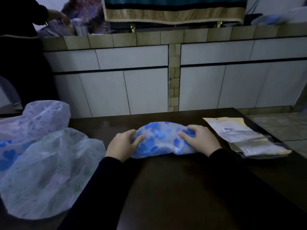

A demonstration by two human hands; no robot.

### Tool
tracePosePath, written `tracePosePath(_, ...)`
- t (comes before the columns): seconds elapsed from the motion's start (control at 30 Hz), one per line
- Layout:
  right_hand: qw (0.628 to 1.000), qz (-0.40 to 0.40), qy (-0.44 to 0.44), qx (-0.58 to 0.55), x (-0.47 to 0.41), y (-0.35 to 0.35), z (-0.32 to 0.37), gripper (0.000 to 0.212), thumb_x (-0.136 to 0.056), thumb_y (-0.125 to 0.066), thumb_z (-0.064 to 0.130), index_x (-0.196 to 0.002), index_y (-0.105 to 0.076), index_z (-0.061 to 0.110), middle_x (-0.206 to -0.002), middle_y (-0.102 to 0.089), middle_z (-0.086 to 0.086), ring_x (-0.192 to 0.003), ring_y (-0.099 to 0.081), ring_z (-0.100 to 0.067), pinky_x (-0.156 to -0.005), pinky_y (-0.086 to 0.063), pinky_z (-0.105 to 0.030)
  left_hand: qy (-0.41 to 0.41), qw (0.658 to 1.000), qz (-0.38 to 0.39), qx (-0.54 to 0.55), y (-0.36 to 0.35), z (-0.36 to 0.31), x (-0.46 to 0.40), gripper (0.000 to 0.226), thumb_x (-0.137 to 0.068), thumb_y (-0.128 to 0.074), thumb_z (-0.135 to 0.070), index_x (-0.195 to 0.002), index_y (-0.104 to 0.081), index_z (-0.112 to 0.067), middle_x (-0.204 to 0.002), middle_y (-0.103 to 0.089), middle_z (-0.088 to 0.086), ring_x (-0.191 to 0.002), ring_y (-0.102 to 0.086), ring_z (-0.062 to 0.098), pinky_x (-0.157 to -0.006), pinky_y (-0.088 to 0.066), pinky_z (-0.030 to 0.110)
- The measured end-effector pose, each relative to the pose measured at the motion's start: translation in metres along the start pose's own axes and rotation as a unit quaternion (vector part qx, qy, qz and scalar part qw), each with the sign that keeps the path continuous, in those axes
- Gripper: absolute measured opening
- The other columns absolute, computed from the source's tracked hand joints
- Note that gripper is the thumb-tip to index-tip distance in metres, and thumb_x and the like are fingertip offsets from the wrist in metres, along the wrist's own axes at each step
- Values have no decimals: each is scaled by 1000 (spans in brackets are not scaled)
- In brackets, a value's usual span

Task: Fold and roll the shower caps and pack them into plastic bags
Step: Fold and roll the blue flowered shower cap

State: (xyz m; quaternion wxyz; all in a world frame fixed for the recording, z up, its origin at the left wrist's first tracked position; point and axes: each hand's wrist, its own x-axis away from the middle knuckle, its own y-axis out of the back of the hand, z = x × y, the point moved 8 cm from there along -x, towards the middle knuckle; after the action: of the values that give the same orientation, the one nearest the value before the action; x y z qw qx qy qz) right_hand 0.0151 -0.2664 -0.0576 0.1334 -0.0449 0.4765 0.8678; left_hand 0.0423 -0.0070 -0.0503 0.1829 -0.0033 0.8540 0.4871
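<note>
A blue-flowered shower cap (162, 140) lies folded into a half-moon on the dark table (174, 188). My left hand (122, 145) grips its left end, thumb on top. At the cap's right end my right hand (200, 139) holds it with fingers curled over the edge. A flat stack of clear plastic bags (245, 136) lies to the right of the cap, near the table's right edge.
A pile of loose shower caps sits at the left: a green-patterned one (49, 171), a purple-patterned one (38, 118) and a blue one (8, 153) under them. Another person's hand (58, 17) reaches over the tiled counter (149, 39) at the back left.
</note>
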Motion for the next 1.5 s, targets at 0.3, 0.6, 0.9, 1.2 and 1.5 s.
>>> tracePosePath(0.3,950,-92,118,275,0,-17,43,50,-94,-49,44,-141,-40,33,-133,-45,2,-116,-46,-20,-93,-39,-39,-30,970,88,-226,-50,-7,-24,52,-100,-26,-52,-149,-8,-47,-158,-13,1,-135,-28,30,-104,-30,48)
tracePosePath(0.6,965,112,50,231,-13,-59,15,67,-93,-24,67,-151,-17,36,-160,-19,-1,-145,-20,-25,-113,-17,-53,-5,968,155,-198,-55,9,-31,81,-85,-27,-77,-152,-4,-40,-155,-27,0,-137,-31,25,-108,-24,48)
tracePosePath(0.9,990,69,-23,124,-39,-48,4,43,-95,-48,46,-133,-51,27,-126,-55,1,-113,-52,-17,-96,-47,-35,-39,993,62,-88,-33,4,-37,25,-89,-56,-51,-98,-57,-29,-116,-54,-5,-101,-56,18,-87,-41,31)
tracePosePath(1.2,978,-23,67,195,-35,-32,25,12,-99,-43,40,-98,-43,28,-78,-58,7,-66,-54,-11,-58,-43,-26,-58,995,-13,-77,-26,4,-45,23,-91,-56,-46,-96,-52,-24,-89,-67,7,-88,-60,34,-69,-41,35)
tracePosePath(1.5,964,-30,152,216,-19,-45,56,42,-96,-33,53,-123,-58,32,-117,-60,7,-108,-52,-16,-96,-34,-42,-44,996,-32,-73,-15,4,-47,34,-81,-69,-43,-111,-59,-30,-94,-65,-10,-91,-63,19,-73,-41,30)
